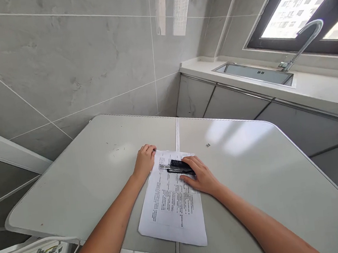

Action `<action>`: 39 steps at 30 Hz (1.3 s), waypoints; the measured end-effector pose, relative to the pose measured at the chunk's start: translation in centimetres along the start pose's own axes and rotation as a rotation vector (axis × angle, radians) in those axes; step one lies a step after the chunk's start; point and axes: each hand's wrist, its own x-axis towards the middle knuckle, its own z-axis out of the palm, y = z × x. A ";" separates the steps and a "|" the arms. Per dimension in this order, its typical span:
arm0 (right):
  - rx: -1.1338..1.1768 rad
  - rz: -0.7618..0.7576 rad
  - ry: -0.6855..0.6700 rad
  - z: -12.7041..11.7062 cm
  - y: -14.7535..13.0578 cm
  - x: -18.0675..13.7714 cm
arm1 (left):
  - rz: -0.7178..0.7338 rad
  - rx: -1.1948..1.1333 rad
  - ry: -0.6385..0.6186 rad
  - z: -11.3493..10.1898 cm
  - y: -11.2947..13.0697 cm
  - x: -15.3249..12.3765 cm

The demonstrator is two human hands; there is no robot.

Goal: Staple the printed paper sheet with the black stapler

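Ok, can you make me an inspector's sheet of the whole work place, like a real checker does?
Surface: pale table with a seam down the middle.
Job's things: printed paper; black stapler lying over it, a silver strip sticking out.
Clutter: thin dark bits left of the paper; small metallic pieces to the right.
Hands: left hand at the paper's far left corner; right hand on the stapler.
Cables: white cords, lower left.
Surroundings: tiled wall, sink, faucet, window.

Bare left hand [144, 161], bare right hand [203, 176], uncovered forearms [114, 220], narrowing toward slim wrists [134, 180]
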 end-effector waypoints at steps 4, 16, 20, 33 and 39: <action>0.005 0.037 -0.006 0.2 0.4 0.0 | -0.039 -0.068 -0.008 -0.3 0.7 -0.1; 0.044 0.088 -0.063 -0.4 0.4 0.2 | 0.085 -0.199 0.026 -1.3 3.5 -1.3; 0.036 0.090 -0.065 -0.5 0.4 0.2 | 0.130 -0.253 -0.070 -1.0 3.3 -1.3; 0.076 0.124 -0.068 -0.3 0.9 0.1 | 0.222 -0.362 -0.146 -0.8 2.3 -1.2; 0.073 0.123 -0.072 -0.5 0.9 0.0 | 0.244 -0.467 -0.179 -0.4 2.1 -1.2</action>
